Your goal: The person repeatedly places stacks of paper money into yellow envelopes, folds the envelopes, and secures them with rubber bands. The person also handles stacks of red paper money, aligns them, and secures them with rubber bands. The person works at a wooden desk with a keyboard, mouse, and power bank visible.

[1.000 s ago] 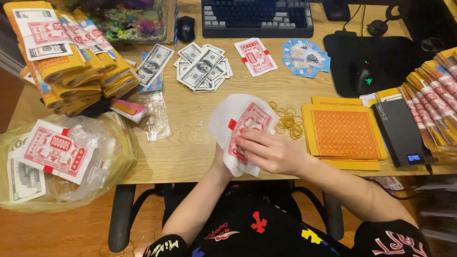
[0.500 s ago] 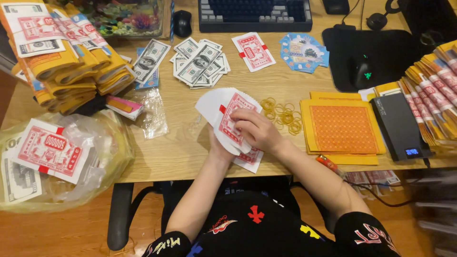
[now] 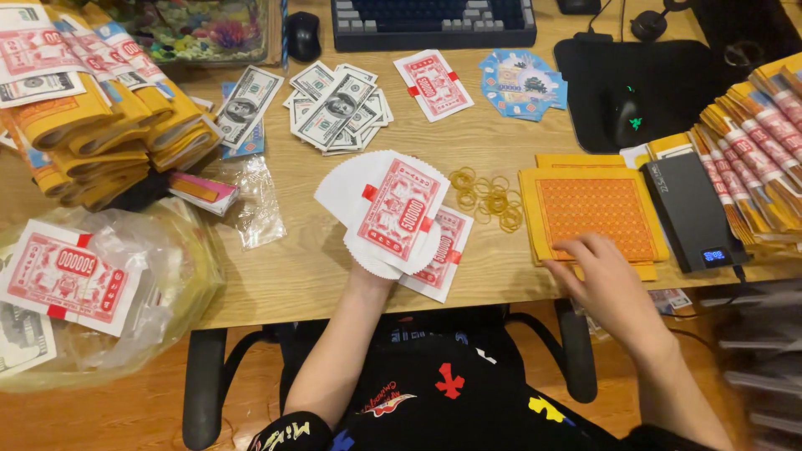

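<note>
Fanned paper: a fan of white-backed sheets (image 3: 378,209) with one red-printed note on its face, held upright over the front edge of the desk (image 3: 334,276), near the middle; another red note lies flat just beneath it.
Yellow sheet stack: the orange-printed yellow stack (image 3: 595,213) lies flat toward the desk's right front edge, beside a dark power bank (image 3: 687,213).
Change: half a second ago both hands worked on the fan; now the right hand (image 3: 603,280) has left it and come across to the yellow stack.
Meaning: fan work seems paused or done for this bundle, judging by the reach toward the yellow sheets.
Left hand: the left hand (image 3: 372,271) carries the fan alone, gripping it from below.
Right hand: open, fingers spread flat on the near edge of the yellow stack; it grasps nothing that I can see.
Rubber bands: loose yellow bands (image 3: 489,196) lie between fan and stack.
Hidden: left hand mostly behind the fan; the sheet count cannot be told; right forearm blurred, probably moving; stacks at both sides cut off.
</note>
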